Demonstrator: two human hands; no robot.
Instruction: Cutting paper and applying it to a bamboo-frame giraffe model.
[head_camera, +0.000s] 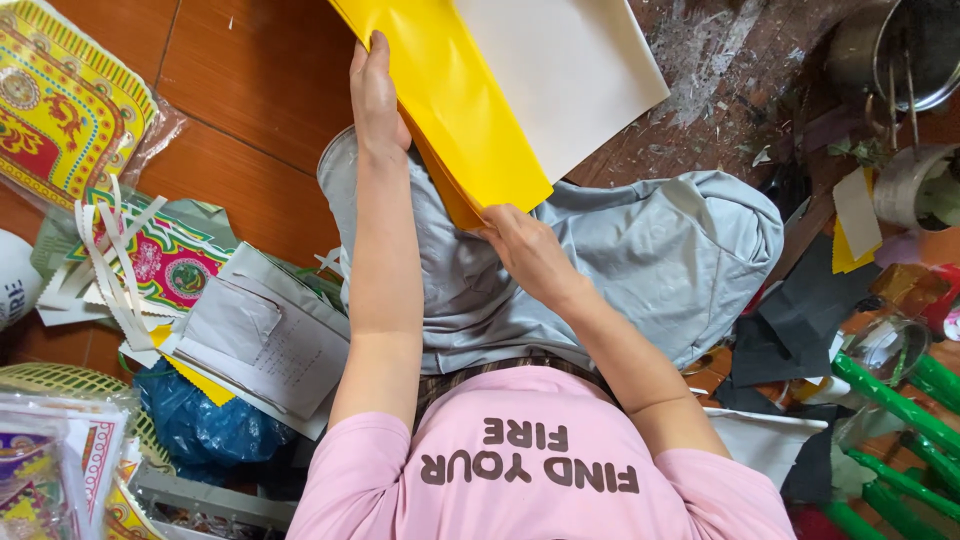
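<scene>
Both hands (375, 95) (525, 250) grip yellow paper (460, 100); patterned sheets (70, 100) and scraps (810, 310) lie around.

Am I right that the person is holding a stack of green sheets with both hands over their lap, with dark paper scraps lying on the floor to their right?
Not quite: the sheets are yellow, not green, as the head view shows. The left hand holds their far edge and the right hand the near corner, over the lap. Dark paper scraps do lie on the right.
</scene>
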